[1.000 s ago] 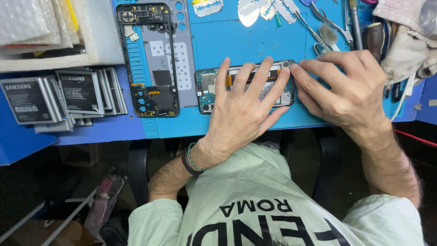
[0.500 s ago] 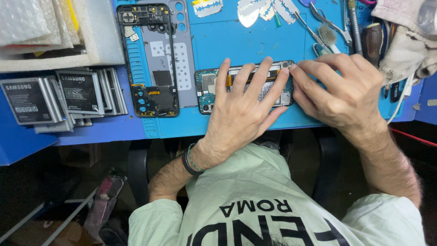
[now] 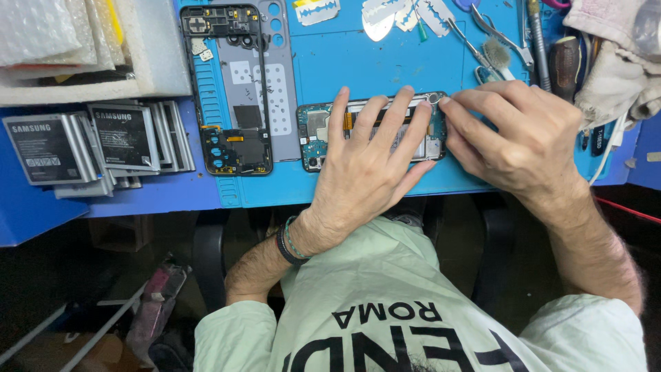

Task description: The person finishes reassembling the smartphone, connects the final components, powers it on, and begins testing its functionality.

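An opened phone (image 3: 313, 134) with its green circuit board showing lies lengthwise on the blue work mat (image 3: 344, 62). My left hand (image 3: 365, 169) rests flat on it, fingers spread across its middle and pressing it down. My right hand (image 3: 516, 138) is at the phone's right end, fingertips bent onto that edge; whatever they pinch is hidden. Most of the phone's middle is covered by my left fingers.
A detached phone back frame (image 3: 234, 89) lies left of the phone. A row of phone batteries (image 3: 103, 145) stands at the far left, below foam and bubble wrap (image 3: 82, 48). Metal picks (image 3: 406, 14), tweezers (image 3: 482, 45), screwdrivers (image 3: 561, 58) and a cloth (image 3: 613, 62) crowd the mat's far and right side.
Both hands stay on the phone; my right fingertips have shifted slightly at its right end. Nothing else has moved.
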